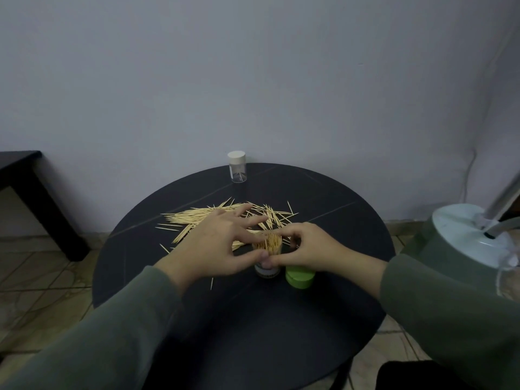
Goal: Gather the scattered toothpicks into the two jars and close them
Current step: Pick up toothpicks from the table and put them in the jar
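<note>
An open clear jar (pixel 267 249) packed with upright toothpicks stands at the middle of the round black table (pixel 197 319). My left hand (pixel 216 243) holds it from the left, thumb on its front and fingers spread over the pile. My right hand (pixel 312 246) curls round the jar from the right, thumb meeting the left thumb. A green lid (pixel 299 275) lies just right of the jar. Loose toothpicks (pixel 202 218) lie scattered behind the hands. A second clear jar (pixel 238 166) with a white cap stands at the far edge, nearly empty.
A single toothpick (pixel 211 283) lies near my left wrist. A green and white appliance (pixel 464 243) with a cord stands right of the table. A dark low table (pixel 31 192) is at the left by the wall. Tiled floor surrounds the table.
</note>
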`<state>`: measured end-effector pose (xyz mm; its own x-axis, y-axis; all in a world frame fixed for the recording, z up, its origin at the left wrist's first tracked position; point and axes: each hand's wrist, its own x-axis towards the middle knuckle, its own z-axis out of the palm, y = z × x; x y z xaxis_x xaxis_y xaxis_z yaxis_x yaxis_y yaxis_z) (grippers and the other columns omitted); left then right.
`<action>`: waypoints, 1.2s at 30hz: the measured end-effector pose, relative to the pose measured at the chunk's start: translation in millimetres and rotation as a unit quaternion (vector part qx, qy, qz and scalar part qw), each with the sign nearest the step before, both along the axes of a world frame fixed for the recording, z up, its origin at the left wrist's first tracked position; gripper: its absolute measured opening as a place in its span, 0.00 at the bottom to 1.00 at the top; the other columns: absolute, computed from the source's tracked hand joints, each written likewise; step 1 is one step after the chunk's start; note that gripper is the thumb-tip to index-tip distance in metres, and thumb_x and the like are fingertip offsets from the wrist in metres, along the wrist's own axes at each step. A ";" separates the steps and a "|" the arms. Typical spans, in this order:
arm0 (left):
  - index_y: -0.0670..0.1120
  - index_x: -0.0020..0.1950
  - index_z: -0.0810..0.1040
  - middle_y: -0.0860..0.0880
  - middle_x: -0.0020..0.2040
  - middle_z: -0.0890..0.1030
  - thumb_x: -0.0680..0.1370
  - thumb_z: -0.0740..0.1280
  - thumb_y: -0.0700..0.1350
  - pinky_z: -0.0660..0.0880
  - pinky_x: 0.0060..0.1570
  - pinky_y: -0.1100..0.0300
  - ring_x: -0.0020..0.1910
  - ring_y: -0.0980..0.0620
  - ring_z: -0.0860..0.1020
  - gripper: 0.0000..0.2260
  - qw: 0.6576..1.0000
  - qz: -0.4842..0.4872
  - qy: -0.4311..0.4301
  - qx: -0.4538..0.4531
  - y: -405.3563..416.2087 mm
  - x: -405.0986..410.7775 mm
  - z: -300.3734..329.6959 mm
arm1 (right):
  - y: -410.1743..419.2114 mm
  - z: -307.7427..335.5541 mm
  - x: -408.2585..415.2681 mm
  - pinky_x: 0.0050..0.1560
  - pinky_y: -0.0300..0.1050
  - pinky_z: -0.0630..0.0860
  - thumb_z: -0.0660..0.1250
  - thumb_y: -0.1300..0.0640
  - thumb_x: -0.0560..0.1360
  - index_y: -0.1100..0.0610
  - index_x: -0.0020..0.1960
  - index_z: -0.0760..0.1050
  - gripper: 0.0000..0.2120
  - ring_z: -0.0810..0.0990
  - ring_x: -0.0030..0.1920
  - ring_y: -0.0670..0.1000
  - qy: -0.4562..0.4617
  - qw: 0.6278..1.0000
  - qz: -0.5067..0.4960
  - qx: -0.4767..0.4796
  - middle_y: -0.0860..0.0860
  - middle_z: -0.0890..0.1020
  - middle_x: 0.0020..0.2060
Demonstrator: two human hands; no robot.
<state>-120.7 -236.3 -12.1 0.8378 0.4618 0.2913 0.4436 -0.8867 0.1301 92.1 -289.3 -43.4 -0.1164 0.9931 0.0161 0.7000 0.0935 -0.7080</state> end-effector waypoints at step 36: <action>0.55 0.68 0.74 0.53 0.61 0.77 0.83 0.56 0.51 0.69 0.52 0.56 0.55 0.51 0.70 0.15 0.972 0.208 0.103 0.037 25.2 27.9 -41.2 | 34.7 -3.4 8.7 0.65 0.55 0.60 0.59 0.43 0.80 0.44 0.71 0.68 0.21 0.67 0.66 0.50 -0.362 0.929 -0.008 0.073 0.43 0.71 0.69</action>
